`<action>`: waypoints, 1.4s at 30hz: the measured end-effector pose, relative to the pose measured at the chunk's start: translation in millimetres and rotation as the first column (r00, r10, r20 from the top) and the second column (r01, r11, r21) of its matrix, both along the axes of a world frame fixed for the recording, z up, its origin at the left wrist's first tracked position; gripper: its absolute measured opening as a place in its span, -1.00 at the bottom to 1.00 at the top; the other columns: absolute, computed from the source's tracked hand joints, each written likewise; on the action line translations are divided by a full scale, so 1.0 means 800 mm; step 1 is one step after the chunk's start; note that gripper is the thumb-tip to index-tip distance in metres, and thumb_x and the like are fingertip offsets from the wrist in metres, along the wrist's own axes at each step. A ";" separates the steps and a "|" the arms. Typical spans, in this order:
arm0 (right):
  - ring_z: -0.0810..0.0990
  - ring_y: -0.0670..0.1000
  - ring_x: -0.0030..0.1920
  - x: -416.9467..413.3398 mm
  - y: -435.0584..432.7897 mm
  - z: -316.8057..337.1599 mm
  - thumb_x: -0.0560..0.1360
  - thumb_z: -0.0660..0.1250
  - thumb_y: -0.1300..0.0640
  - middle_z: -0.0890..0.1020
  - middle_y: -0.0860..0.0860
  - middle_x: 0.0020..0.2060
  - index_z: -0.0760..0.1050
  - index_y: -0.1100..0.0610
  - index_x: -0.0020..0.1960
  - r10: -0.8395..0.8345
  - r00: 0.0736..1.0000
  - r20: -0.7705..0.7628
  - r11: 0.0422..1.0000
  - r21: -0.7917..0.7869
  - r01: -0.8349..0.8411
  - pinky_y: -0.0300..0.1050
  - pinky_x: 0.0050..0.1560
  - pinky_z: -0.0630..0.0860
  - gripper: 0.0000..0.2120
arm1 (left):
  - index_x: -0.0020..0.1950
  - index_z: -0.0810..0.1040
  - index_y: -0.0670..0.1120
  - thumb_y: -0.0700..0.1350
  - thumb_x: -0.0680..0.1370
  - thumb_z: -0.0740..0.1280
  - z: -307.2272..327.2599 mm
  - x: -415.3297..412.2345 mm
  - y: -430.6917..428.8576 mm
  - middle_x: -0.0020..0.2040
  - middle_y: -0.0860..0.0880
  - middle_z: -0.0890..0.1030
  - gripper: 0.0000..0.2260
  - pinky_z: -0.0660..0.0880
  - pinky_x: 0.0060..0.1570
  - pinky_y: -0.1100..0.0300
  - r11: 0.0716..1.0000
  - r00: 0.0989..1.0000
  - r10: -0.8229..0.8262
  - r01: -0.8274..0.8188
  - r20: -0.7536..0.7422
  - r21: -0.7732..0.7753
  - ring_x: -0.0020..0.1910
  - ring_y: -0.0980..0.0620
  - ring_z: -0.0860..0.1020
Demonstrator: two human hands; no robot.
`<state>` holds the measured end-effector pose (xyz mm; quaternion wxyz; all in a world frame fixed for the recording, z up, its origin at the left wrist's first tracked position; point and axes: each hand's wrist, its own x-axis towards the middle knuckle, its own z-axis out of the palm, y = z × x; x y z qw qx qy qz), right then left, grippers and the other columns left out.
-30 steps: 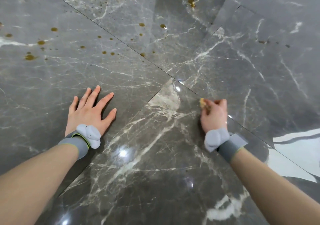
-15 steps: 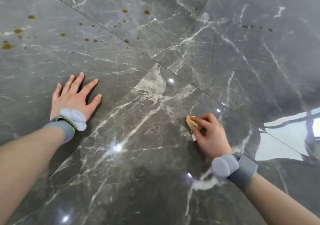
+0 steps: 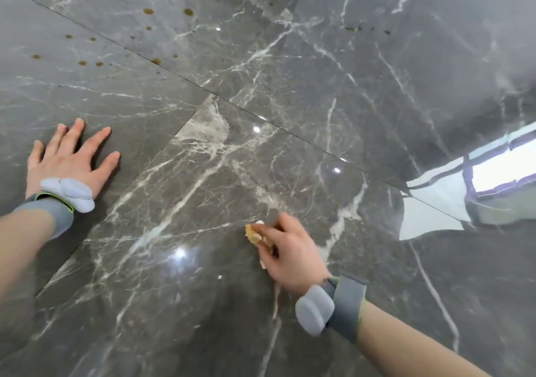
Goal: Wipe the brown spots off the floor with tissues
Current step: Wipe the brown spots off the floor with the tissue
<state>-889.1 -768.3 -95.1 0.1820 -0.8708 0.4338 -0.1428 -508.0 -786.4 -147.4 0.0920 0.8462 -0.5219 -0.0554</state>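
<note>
Across the whole view runs the grey marble floor (image 3: pixel 290 101), glossy with pale veins. Well beyond both hands, brown spots (image 3: pixel 148 12) dot the far tiles. On the near left tile, the left hand (image 3: pixel 68 162) lies flat, fingers spread. Lower right, the right hand (image 3: pixel 290 256) pinches a stained tissue (image 3: pixel 255 234) against the floor. A tiny white scrap (image 3: pixel 219 277) lies nearby.

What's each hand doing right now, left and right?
Left hand: open, flat on the floor.
Right hand: closed on a brown-stained tissue.
</note>
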 end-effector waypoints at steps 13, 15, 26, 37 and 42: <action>0.46 0.11 -0.10 0.021 -0.009 0.004 0.46 0.29 0.19 0.31 0.01 -0.17 0.54 0.13 0.14 -0.213 0.977 0.007 0.975 0.072 0.212 -0.13 -0.04 0.40 -0.73 | 0.49 0.14 0.19 0.26 0.56 0.03 0.022 -0.014 0.008 0.55 -0.01 0.05 -0.50 -0.11 0.42 -0.03 1.000 0.999 0.001 -0.001 0.039 0.018 0.51 -0.06 -0.02; 0.43 0.06 -0.11 0.050 0.015 0.009 0.46 0.26 0.19 0.30 -0.02 -0.17 0.54 0.13 0.12 -0.027 1.000 0.014 0.992 0.125 0.025 -0.17 -0.07 0.39 -0.75 | 0.50 0.09 0.20 0.23 0.56 0.01 0.026 -0.022 0.007 0.55 0.02 0.00 -0.50 -0.14 0.43 0.00 0.998 0.999 -0.016 0.014 0.034 0.057 0.52 -0.01 -0.06; 0.51 0.25 0.05 -0.026 -0.130 0.026 0.51 0.26 -0.03 0.52 0.22 -0.04 0.57 0.08 0.15 -0.636 0.750 -0.183 0.749 0.087 0.656 -0.09 0.04 0.40 -0.70 | 0.51 0.00 0.21 0.24 0.57 -0.04 0.031 -0.021 0.008 0.55 0.03 -0.08 -0.50 -0.21 0.43 0.00 0.995 0.999 -0.015 0.012 0.036 0.099 0.52 0.00 -0.13; 0.48 0.06 -0.18 0.126 0.013 0.018 0.50 0.27 0.09 0.34 -0.01 -0.17 0.51 -0.03 0.21 0.195 0.981 -0.019 0.938 0.295 -0.181 -0.17 -0.06 0.43 -0.71 | 0.51 -0.01 0.20 0.25 0.56 -0.07 0.035 -0.021 0.011 0.55 0.04 -0.09 -0.49 -0.24 0.44 0.00 0.996 0.999 -0.012 0.009 0.034 0.089 0.52 0.01 -0.15; 0.50 0.09 -0.20 0.076 -0.072 0.017 0.48 0.33 0.09 0.39 0.03 -0.19 0.57 0.05 0.15 -0.242 0.968 -0.060 0.960 0.126 0.248 -0.14 -0.03 0.47 -0.75 | 0.50 0.02 0.22 0.26 0.56 -0.02 0.041 -0.016 0.012 0.55 0.05 -0.09 -0.49 -0.24 0.44 -0.01 0.995 1.000 0.007 -0.006 -0.010 0.104 0.52 0.00 -0.15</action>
